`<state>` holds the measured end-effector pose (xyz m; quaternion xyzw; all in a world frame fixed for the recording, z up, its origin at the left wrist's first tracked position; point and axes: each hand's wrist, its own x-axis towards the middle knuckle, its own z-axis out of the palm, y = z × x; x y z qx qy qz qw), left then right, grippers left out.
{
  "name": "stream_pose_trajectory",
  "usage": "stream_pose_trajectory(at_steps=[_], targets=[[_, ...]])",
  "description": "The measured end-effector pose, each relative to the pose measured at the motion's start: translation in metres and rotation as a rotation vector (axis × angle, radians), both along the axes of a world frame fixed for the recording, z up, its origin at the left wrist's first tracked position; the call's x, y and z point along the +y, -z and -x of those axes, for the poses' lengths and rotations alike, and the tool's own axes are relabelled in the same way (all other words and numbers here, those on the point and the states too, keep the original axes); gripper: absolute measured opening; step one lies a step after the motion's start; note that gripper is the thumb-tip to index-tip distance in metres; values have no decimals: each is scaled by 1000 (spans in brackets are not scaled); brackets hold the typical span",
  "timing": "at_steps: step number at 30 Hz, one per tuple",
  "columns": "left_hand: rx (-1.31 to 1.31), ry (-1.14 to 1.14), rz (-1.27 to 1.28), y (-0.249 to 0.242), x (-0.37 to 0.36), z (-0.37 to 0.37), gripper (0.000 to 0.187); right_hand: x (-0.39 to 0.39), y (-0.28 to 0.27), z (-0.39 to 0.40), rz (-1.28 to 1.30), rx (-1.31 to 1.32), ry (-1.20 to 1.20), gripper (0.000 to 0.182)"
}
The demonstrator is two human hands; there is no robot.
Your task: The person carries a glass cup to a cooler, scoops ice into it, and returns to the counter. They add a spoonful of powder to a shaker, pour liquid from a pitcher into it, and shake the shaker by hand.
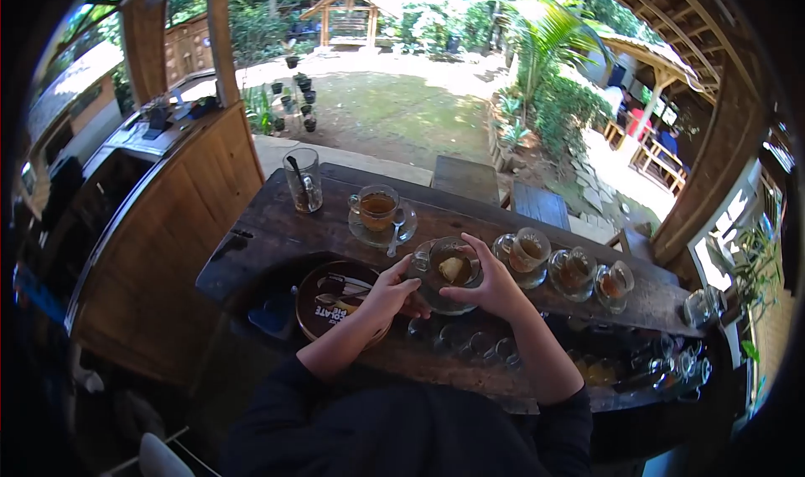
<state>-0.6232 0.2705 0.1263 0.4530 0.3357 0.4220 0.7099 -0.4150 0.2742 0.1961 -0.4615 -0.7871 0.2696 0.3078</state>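
Observation:
A glass cup with a pale lump in it stands on a glass saucer on the dark wooden table. My right hand curves round the cup's right side, thumb and fingers spread about its rim. On the left, my left hand has its fingers bent at the saucer's edge near the cup handle. Behind them, a cup of amber drink and a spoon rest on another saucer. To the right stand several cups on saucers, the nearest one tilted.
A tall glass stands at the back left of the table. A round brown tray with utensils lies left of my hands. Several glasses line the lower shelf. Stools stand beyond the table; people sit far right.

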Motion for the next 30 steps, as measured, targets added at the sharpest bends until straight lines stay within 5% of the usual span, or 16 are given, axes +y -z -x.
stream_pose_trajectory(at_steps=[6, 30], targets=[[-129, -28, 80, 16, 23, -23, 50, 43, -3, -24, 170, -81, -76, 97], [-77, -149, 241, 28, 79, -60, 50, 122, 17, -46, 130, -235, -159, 99]])
